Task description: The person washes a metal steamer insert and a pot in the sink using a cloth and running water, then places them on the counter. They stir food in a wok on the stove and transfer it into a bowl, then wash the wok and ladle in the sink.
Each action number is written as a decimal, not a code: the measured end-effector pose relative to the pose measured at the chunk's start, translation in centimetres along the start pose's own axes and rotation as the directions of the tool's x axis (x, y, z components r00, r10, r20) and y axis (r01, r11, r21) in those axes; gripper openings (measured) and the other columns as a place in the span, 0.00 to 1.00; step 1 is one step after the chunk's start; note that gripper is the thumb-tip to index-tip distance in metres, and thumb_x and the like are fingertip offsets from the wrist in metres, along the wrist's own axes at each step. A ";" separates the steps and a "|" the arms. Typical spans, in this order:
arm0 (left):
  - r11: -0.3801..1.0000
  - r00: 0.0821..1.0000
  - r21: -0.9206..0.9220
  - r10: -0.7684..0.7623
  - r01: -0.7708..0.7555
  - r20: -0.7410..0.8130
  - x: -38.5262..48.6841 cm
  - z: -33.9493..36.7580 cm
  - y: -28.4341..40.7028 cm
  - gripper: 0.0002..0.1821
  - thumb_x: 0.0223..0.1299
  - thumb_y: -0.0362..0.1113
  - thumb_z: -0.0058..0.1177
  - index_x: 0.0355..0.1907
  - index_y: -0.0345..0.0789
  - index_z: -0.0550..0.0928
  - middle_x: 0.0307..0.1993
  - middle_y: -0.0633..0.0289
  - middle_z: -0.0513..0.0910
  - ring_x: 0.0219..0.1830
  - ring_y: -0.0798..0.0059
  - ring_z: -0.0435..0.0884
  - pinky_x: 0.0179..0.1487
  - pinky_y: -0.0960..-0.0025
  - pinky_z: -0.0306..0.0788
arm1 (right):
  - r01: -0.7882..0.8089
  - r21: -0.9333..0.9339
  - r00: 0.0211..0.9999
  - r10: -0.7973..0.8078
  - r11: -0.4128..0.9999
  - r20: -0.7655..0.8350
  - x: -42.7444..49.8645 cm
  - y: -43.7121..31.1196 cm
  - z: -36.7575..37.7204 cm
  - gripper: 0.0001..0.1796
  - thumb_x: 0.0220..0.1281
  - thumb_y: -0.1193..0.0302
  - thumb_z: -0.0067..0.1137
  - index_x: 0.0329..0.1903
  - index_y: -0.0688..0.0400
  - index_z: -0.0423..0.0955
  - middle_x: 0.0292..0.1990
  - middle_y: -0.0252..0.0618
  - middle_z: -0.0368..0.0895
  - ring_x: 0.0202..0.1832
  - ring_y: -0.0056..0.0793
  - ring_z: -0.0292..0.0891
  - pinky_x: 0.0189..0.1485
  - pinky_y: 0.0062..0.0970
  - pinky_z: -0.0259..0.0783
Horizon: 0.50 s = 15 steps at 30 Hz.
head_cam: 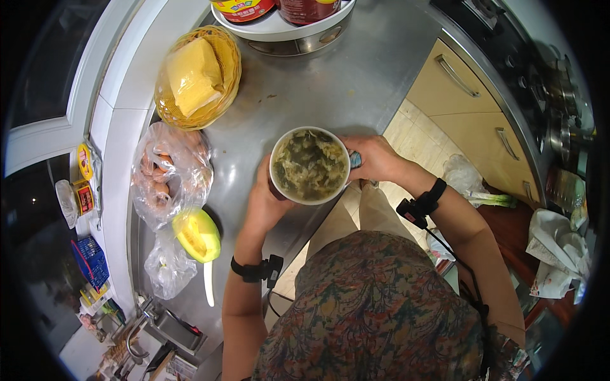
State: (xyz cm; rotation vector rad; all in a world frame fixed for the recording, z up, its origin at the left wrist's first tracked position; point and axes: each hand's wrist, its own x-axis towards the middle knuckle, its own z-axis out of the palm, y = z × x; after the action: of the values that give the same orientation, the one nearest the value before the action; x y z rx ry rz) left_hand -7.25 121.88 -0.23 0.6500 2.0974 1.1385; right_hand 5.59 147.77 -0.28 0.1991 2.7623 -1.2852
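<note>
Between both hands is a round white-rimmed bowl (310, 165) of soup, with pale wisps like egg strands and dark green bits in the broth. My left hand (269, 200) wraps its left side, the fingers partly hidden beneath. My right hand (374, 157) grips the opposite side, where a small bluish patterned patch (355, 159) shows by the fingers. The bowl is near the front edge of a stainless-steel counter (295, 100); from above I cannot tell whether it touches the surface. Both wrists wear black straps with small devices.
Left on the counter are a wicker basket (233, 90) holding a yellow wrapped package (194, 76), a plastic bag of eggs (164, 176), a cut green-yellow melon (196, 233) and a white handle (208, 285). A white tray (286, 32) carries jars behind. A sink faucet (136, 335) stands lower left.
</note>
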 end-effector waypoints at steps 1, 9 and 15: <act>0.999 1.000 -0.035 -0.017 0.017 -0.001 -0.1 0.1 0.0 0.59 0.32 0.31 0.79 0.71 0.37 0.58 0.60 0.51 0.77 0.61 0.60 0.78 0.62 0.63 0.73 | 0.007 -0.010 1.000 -0.007 1.000 0.010 0.1 0.1 0.0 0.44 0.37 0.58 0.76 0.63 0.50 0.72 0.46 0.44 0.83 0.47 0.45 0.80 0.50 0.41 0.75; 0.971 0.999 -0.237 -0.034 0.035 0.010 0.2 0.5 2.9 0.64 0.29 0.19 0.77 0.73 0.33 0.53 0.65 0.55 0.71 0.64 0.66 0.73 0.64 0.63 0.74 | -0.008 0.018 1.000 0.008 1.000 0.011 0.4 -0.4 -2.6 0.43 0.39 0.57 0.76 0.64 0.50 0.72 0.45 0.42 0.83 0.46 0.44 0.80 0.49 0.41 0.75; 0.982 0.999 -0.189 0.031 -0.026 0.023 3.5 1.4 7.3 0.61 0.28 0.26 0.80 0.71 0.32 0.58 0.62 0.57 0.75 0.62 0.69 0.75 0.65 0.67 0.70 | -0.090 0.047 0.996 0.090 0.995 -0.008 -0.1 0.4 -7.5 0.41 0.39 0.61 0.76 0.62 0.49 0.73 0.47 0.41 0.84 0.48 0.46 0.80 0.49 0.37 0.76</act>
State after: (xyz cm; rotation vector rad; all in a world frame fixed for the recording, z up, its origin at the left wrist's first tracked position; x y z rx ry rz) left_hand -7.74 128.68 4.43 0.6021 1.9341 1.3189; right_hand 5.58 153.74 4.23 0.3303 2.6988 -1.3308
